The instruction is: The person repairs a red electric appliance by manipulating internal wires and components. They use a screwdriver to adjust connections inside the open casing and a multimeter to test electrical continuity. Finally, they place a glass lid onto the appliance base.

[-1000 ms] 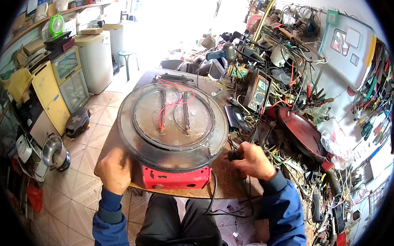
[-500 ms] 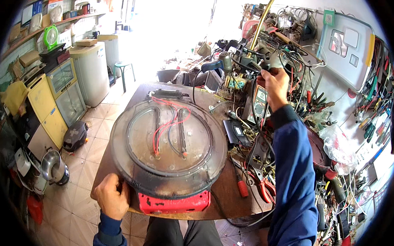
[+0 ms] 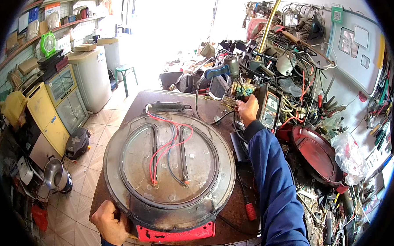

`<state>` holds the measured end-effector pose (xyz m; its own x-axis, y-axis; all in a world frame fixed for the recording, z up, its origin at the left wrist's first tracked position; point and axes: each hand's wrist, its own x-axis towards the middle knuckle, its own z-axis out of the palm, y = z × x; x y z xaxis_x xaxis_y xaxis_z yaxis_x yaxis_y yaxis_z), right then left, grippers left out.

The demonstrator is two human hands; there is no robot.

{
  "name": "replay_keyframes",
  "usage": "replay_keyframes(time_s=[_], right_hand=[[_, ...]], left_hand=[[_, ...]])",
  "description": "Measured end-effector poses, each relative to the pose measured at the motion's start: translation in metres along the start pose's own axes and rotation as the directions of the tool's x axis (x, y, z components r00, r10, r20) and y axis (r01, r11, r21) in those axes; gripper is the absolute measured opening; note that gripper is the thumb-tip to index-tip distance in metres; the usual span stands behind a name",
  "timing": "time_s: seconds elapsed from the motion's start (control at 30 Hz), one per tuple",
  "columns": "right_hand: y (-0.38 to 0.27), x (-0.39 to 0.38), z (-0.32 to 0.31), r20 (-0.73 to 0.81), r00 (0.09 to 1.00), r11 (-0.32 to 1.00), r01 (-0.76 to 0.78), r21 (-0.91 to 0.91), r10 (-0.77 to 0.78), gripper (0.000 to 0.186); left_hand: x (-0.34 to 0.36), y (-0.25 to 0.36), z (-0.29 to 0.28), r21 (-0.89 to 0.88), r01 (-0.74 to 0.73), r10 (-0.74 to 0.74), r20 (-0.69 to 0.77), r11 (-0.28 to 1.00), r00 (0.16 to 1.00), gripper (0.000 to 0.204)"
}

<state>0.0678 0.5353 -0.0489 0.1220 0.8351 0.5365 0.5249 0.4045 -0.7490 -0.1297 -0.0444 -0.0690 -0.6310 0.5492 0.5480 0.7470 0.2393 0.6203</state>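
An opened round electric griddle (image 3: 193,215) lies on the wooden table, its dull metal underside up. Red wires (image 3: 162,151) and a dark blue wire cross from its far side to ends inside the heating-element ring. Red casing (image 3: 181,233) shows at its near edge. My left hand (image 3: 110,222) is closed beside the near left rim; what its curled fingers grip is hidden. Beyond the griddle's far right side, my right hand (image 3: 248,109) has its fingers pinched together next to a multimeter (image 3: 269,109). Whatever they hold is too small to name.
A red-handled screwdriver (image 3: 250,210) lies right of the griddle. Cables and tools crowd the right side, with a red round pan (image 3: 316,152) and a plastic bag (image 3: 348,156). A blue-handled tool (image 3: 217,71) stands beyond the table. Cabinets (image 3: 52,116) line the left.
My right hand has come down and left from the cable pile to beside the multimeter. My sleeve now covers the red pliers. My left hand stays by the rim; the whole view has shifted.
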Motion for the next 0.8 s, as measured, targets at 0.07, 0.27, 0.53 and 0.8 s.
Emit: replay_keyframes(time_s=[0.07, 0.27, 0.53, 0.8], right_hand=[[0.010, 0.006, 0.004, -0.028, 0.999, 1.000, 0.022, 0.000, -0.022, 0.036], [0.015, 0.006, 0.002, -0.058, 0.998, 1.000, -0.003, -0.022, 0.002, 0.037], [-0.036, -0.020, -0.020, -0.065, 0.994, 0.989, 0.084, -0.126, -0.092, 0.037], [-0.037, -0.017, -0.018, -0.093, 0.976, 0.970, 0.178, -0.166, -0.195, 0.035]], left_hand=[[0.002, 0.006, 0.001, -0.002, 0.016, -0.016, -0.002, 1.000, 1.000, 0.019], [0.002, 0.003, 0.002, 0.014, 0.000, 0.000, 0.005, 1.000, 1.000, 0.017], [0.000, -0.001, 0.001, 0.005, -0.026, 0.026, -0.020, 1.000, 0.999, 0.015], [0.003, 0.006, 0.001, -0.003, -0.007, 0.007, -0.002, 1.000, 1.000, 0.015]])
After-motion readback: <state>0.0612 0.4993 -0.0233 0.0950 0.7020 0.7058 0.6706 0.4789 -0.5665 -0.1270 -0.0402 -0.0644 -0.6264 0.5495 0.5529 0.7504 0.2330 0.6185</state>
